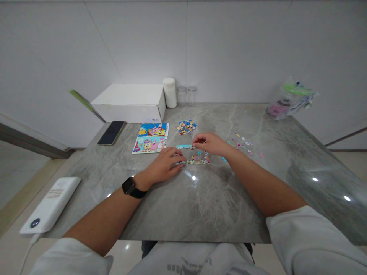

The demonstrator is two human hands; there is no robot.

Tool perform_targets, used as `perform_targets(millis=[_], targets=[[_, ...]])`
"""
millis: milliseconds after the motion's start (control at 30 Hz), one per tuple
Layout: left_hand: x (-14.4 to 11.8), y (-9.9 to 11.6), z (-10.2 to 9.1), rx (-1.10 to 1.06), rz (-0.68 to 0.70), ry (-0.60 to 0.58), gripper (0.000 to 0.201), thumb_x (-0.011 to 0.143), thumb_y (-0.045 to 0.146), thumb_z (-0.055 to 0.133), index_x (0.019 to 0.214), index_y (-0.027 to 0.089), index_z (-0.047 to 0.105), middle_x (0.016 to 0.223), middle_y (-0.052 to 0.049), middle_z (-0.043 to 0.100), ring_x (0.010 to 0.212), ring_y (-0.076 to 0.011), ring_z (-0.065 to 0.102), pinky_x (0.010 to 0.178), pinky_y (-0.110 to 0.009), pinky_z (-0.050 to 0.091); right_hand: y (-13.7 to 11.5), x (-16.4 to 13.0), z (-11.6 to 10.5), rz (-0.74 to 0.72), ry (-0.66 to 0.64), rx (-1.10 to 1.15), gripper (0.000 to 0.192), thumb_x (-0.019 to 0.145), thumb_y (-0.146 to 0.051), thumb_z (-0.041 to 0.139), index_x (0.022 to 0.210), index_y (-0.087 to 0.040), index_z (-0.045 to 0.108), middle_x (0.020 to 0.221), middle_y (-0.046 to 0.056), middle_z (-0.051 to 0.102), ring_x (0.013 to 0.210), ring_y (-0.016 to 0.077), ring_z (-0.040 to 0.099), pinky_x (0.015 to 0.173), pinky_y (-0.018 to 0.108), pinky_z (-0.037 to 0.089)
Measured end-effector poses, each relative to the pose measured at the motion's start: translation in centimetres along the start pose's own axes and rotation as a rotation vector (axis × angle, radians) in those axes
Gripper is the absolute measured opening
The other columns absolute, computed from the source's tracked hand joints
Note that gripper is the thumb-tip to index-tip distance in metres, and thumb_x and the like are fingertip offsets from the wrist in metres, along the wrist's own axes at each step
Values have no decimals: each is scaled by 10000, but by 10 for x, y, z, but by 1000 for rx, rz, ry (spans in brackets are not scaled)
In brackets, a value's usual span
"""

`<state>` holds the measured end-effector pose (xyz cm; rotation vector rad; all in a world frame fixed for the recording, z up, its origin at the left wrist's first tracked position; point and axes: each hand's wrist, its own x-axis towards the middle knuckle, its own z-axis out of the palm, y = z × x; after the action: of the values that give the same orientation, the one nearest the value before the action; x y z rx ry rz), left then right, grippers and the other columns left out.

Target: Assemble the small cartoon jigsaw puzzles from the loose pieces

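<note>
A partly assembled jigsaw puzzle lies on the grey marbled table, its border pieces joined into a frame with a few loose pieces inside. My left hand rests over the left side of this frame, fingers stretched out and lying flat. At the frame's top edge, my right hand has thumb and fingertips pinched together; whatever is between them is too small to make out. Loose puzzle pieces are scattered to the right of it. Behind the frame sits a pile of pieces. Two cartoon picture cards lie to the left.
Along the back stand a white box, a white bottle and two clear jars. A phone and a white power bank with a cable are on the left. A plastic bag sits at the back right corner.
</note>
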<state>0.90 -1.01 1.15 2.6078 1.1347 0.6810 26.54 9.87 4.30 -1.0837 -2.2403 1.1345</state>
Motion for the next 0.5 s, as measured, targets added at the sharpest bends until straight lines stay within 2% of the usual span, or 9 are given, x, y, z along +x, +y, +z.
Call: perform_targets(millis=[200, 367, 500], targets=[[0, 4, 1, 33, 36, -48, 312, 991, 341, 661, 1293, 309, 735, 1446, -111, 580, 1375, -320, 507, 1189, -549, 406, -5, -1, 12, 27, -48, -295, 131, 905, -270, 721, 904, -204, 834, 868, 27, 784, 761, 142, 636, 689, 246, 409], [1, 7, -1, 39, 63, -72, 336, 979, 372, 679, 1306, 317, 739, 1523, -133, 541, 1437, -371, 469, 1224, -637, 365, -5, -1, 15, 17, -109, -383, 139, 915, -279, 725, 940, -221, 849, 904, 32, 801, 816, 163, 669, 714, 249, 422], [-1, 6, 0, 37, 49, -87, 355, 981, 402, 684, 1323, 323, 736, 1579, -131, 501, 1470, -387, 440, 1237, -663, 343, -5, -1, 17, 22, -129, -418, 145, 912, -289, 727, 944, -224, 853, 913, 40, 805, 844, 175, 688, 715, 251, 429]])
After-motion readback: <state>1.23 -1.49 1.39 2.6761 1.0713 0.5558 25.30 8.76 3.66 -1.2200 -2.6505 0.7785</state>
